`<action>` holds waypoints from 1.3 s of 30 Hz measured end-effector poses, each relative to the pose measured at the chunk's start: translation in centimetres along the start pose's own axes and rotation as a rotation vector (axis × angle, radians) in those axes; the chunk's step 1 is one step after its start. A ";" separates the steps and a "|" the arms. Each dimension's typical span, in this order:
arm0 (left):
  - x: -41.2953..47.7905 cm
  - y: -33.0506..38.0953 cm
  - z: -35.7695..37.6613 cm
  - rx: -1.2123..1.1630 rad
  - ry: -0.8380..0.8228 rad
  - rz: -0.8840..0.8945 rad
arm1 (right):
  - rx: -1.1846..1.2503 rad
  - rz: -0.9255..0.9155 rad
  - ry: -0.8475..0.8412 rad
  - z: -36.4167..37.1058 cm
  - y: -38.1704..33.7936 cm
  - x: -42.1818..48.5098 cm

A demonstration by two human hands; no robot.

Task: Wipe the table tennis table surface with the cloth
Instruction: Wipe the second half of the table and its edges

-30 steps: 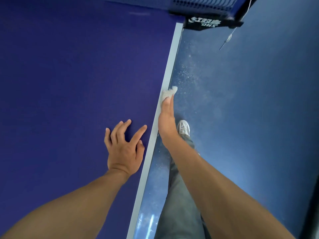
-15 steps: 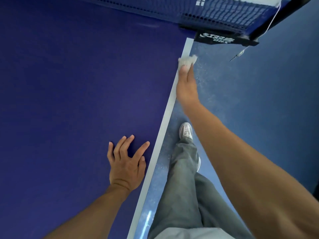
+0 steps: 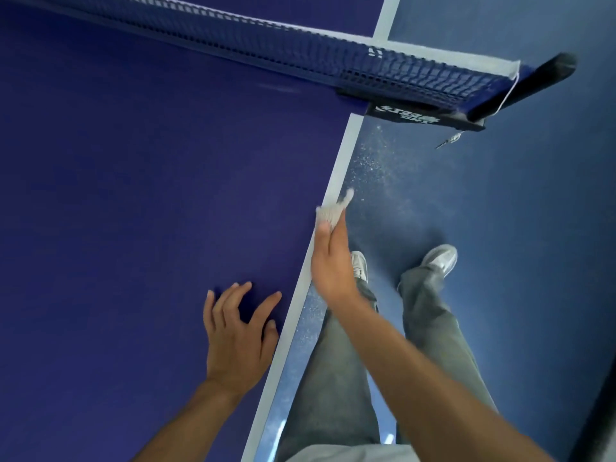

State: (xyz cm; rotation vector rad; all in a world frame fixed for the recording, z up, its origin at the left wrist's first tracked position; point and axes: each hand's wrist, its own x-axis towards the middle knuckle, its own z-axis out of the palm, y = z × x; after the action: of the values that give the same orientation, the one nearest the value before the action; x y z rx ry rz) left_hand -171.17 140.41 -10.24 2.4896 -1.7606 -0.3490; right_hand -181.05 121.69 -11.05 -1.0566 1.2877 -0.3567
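Cloth [image 3: 330, 212] | right grip [image 3: 330, 261] seemingly pinches it at table [image 3: 133, 201] edge | left grip [image 3: 238, 341] splayed on table

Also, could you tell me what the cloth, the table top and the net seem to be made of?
The cloth: soft pale fabric, seemingly ribbed; blurred, so the weave is uncertain. The table top: hard flat board with matte dark blue coating and a painted white edge line; core hidden. The net: dark blue open mesh, probably synthetic cord, white tape along its top.
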 end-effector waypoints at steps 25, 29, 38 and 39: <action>23.5 9.2 -0.5 -0.084 0.098 -0.068 | 0.136 0.083 0.095 -5.7 -7.3 12.8; 23.5 9.8 -0.9 -0.094 0.066 -0.104 | -0.033 0.061 -0.105 -8.7 -3.4 7.1; 25.1 17.5 -5.9 -0.331 0.301 -0.390 | 0.103 0.150 0.137 -22.2 -3.2 5.3; 25.6 18.6 -6.7 -0.357 0.359 -0.400 | 0.108 0.146 0.171 -23.9 -4.2 6.3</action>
State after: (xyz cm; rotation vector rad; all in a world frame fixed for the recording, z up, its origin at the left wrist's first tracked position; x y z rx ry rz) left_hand -178.69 109.59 -3.89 2.4304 -0.9726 -0.1971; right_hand -199.22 104.46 -9.51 -0.8501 1.4729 -0.4077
